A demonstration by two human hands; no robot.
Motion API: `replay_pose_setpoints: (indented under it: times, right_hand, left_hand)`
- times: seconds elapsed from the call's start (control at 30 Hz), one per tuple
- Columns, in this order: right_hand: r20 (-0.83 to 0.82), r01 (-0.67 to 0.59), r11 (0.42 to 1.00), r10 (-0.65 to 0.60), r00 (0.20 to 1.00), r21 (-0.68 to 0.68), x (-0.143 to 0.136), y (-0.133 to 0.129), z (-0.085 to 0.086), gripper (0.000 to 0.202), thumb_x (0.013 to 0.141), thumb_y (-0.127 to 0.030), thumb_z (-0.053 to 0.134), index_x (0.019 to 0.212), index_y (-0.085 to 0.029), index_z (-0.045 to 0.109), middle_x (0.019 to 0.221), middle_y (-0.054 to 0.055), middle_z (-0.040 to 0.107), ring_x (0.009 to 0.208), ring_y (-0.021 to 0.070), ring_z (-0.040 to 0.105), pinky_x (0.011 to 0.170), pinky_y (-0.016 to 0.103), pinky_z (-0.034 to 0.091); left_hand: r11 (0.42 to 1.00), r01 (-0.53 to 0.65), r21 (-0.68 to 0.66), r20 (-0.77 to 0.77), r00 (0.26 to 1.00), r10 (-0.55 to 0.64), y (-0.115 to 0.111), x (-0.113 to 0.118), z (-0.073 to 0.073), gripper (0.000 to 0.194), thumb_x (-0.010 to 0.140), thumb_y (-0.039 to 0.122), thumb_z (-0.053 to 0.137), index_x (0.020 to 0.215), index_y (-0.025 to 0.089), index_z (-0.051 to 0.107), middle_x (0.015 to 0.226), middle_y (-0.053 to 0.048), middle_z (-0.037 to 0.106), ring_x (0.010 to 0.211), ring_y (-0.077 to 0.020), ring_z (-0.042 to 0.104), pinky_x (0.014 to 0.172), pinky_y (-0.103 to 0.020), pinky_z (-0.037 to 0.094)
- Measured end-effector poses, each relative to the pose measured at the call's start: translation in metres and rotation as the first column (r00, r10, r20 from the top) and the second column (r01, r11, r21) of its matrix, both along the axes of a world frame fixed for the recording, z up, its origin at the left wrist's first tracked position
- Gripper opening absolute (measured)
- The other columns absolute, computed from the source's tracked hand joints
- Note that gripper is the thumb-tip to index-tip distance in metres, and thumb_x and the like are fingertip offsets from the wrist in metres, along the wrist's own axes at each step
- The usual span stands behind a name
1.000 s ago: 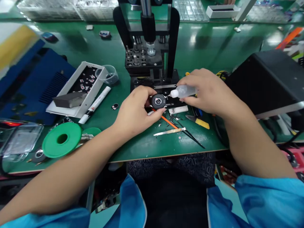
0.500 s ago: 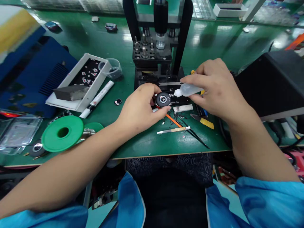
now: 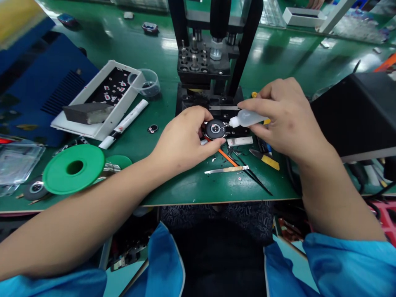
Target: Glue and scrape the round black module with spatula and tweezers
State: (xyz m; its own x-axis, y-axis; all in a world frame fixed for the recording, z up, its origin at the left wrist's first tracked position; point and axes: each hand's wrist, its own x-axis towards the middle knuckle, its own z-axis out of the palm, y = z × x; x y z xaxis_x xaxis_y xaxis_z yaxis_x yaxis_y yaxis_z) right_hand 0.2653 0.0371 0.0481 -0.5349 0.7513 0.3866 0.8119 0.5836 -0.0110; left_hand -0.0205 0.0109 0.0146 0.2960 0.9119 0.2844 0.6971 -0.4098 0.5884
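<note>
Between the thumb and fingers of my left hand [image 3: 185, 142] is a round black watch body [image 3: 215, 129], its back with a ringed sensor facing up. My right hand [image 3: 283, 115] pinches a small translucent squeeze bottle [image 3: 249, 118] lying nearly level. The bottle's white cap and thin needle point left, with the needle tip over the right part of the watch back. Whether the tip touches the surface I cannot tell. Just behind both hands stands a black press [image 3: 204, 72]. A white block [image 3: 240, 141] lies in front of the press base.
Tweezers [image 3: 255, 179], a yellow-handled knife [image 3: 270, 161] and a narrow stick [image 3: 227, 169] lie near the front edge. At left are a green spool [image 3: 89, 165], a marker [image 3: 125, 123], a white tray [image 3: 102, 131] and a clear cup [image 3: 150, 84]. A black box [image 3: 355, 111] stands right.
The needle tip has shifted from the watch's upper right edge slightly inward over its back. The whole view has moved a little; both hands keep their grips. A person's hand now shows at the top right.
</note>
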Motion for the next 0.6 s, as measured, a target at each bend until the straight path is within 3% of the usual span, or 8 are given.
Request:
replay_pose_setpoints:
  times: [0.17,0.43,0.6]
  right_hand:
    - [0.019,0.000,1.000,0.000,1.000,-0.001,0.002,0.000,0.002,0.035,0.119,-0.034,0.063,0.140,-0.042,0.090,0.128,0.013,0.077,0.123,0.0406,0.070,0.108,0.062,0.062]
    - [-0.011,-0.053,0.999,0.053,0.999,0.005,0.007,0.004,0.003,0.038,0.120,-0.030,0.063,0.141,-0.043,0.092,0.126,0.013,0.078,0.120,0.0413,0.071,0.106,0.060,0.058]
    - [0.001,-0.062,0.998,0.062,0.998,0.026,0.008,0.003,0.001,0.038,0.120,-0.028,0.065,0.145,-0.042,0.091,0.125,0.012,0.077,0.119,0.0402,0.071,0.105,0.057,0.057]
  left_hand:
    - [1.000,0.003,-0.002,-0.001,1.000,-0.003,0.000,0.002,0.001,0.037,0.085,0.024,0.094,0.107,0.027,0.065,0.090,-0.001,0.068,0.088,-0.0261,0.070,0.073,-0.043,0.051]
    - [0.992,-0.051,-0.115,-0.060,0.997,0.044,-0.006,0.009,0.017,0.030,0.090,0.023,0.089,0.108,0.025,0.066,0.096,-0.002,0.072,0.096,-0.0267,0.073,0.081,-0.041,0.052]
    - [0.991,-0.061,-0.122,-0.062,0.997,0.053,-0.006,0.009,0.017,0.028,0.090,0.025,0.088,0.109,0.024,0.068,0.097,-0.003,0.072,0.093,-0.0259,0.070,0.082,-0.041,0.051]
